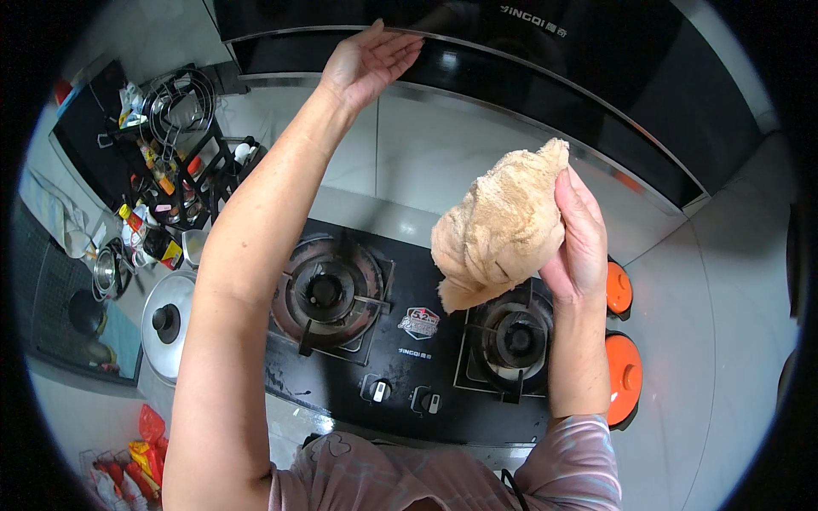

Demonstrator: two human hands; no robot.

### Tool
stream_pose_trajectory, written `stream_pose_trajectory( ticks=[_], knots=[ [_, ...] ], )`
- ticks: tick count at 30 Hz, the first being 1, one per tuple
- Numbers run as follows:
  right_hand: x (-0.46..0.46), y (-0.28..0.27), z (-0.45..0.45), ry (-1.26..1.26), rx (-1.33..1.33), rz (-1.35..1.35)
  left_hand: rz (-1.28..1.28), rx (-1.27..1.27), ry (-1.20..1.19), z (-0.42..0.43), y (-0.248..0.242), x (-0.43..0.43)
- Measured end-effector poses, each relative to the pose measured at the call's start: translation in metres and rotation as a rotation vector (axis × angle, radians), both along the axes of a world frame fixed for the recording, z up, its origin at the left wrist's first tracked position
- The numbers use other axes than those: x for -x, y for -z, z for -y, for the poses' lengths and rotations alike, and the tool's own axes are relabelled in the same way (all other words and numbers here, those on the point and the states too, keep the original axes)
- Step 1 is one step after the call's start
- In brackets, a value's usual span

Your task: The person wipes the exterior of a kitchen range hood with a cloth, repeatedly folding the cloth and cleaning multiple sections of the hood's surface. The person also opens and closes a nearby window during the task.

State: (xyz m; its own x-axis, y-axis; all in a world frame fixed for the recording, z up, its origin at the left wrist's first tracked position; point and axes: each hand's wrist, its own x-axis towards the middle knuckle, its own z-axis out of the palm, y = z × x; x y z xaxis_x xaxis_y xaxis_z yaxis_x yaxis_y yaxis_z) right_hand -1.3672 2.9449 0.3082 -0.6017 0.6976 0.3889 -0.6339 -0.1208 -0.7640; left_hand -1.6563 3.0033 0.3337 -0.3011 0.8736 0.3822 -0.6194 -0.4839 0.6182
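Note:
My right hand (pixel 580 239) grips a bunched beige cloth (pixel 501 223) by its right side, above the right burner (pixel 519 342) of a black gas stove (pixel 409 383). With palm turned up and fingers apart, my left hand (pixel 374 64) reaches to the lower front of a black range hood (pixel 613 83). Its fingertips overlap the hood's metal trim; whether they touch it I cannot tell. Nothing lies in that palm. The left burner (pixel 326 290) sits below my left forearm, which covers part of its edge.
Left of the stove stand a lidded pot (pixel 167 326), a dark sauce bottle (pixel 153 243) and a black rack (pixel 208 166) with bottles and wire racks. Two orange lids (pixel 623 380) show on the right. Red and yellow bags (pixel 147 447) fill a wire basket at lower left.

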Motion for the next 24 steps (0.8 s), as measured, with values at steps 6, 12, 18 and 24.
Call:
stream_pose_trajectory(
  ticks=[6,12,18,24],
  knots=[
    [-0.003,-0.007,0.007,-0.052,-0.012,0.0,0.041,-0.031,0.078,0.006,0.0,-0.002],
    [-0.003,-0.015,0.02,-0.125,-0.017,0.003,-0.18,0.151,0.34,0.041,0.021,-0.033],
    [-0.013,-0.018,0.021,-0.112,0.035,-0.09,-0.191,0.226,0.73,0.127,0.098,-0.108],
    [-0.034,0.0,0.017,0.109,0.214,-0.006,-0.022,-0.008,0.5,0.188,0.11,-0.109]
  ],
)
